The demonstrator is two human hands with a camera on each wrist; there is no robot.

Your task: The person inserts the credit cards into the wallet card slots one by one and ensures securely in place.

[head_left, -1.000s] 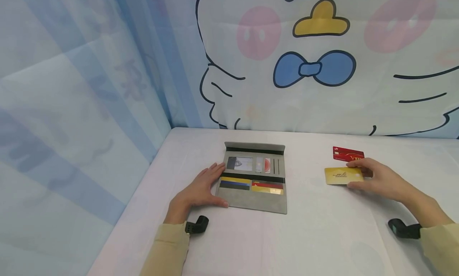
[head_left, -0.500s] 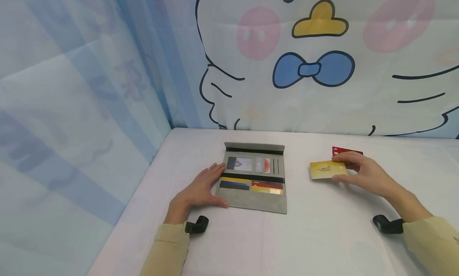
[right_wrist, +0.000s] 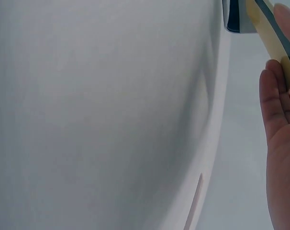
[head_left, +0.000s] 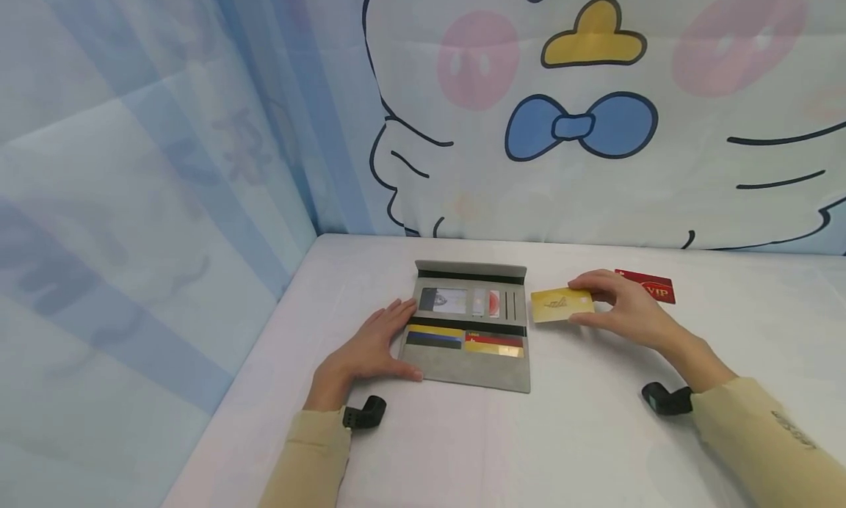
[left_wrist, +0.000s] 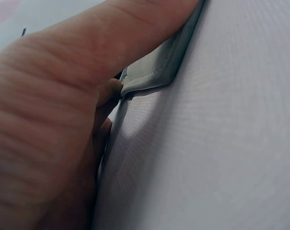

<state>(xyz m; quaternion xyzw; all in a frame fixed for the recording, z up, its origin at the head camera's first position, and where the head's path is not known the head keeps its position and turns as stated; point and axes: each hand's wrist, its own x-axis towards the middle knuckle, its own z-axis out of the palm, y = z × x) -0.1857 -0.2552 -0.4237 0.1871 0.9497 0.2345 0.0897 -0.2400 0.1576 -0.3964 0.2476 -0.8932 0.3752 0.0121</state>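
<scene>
A grey wallet (head_left: 463,368) lies unfolded on the table, with several cards in its lower slots and a photo card in the upper section. My left hand (head_left: 370,350) rests at its left side, fingers straight, fingertips at the edge and thumb along the lower corner. In the left wrist view the thumb lies over the wallet's stitched corner (left_wrist: 147,79). My right hand (head_left: 617,306) pinches a gold card (head_left: 558,305) by its right end, just right of the wallet. The right wrist view shows the gold card (right_wrist: 272,36) edge-on between thumb and fingers.
A red VIP card (head_left: 657,288) lies on the table behind the right hand, partly covered by it. The white-covered table (head_left: 529,449) meets a cartoon-print curtain (head_left: 595,200) at the back and a blue one (head_left: 132,236) on the left.
My right hand has carried the gold card left from beside the red card to the wallet's right edge. More of the red card shows now. The left hand and wallet stay put.
</scene>
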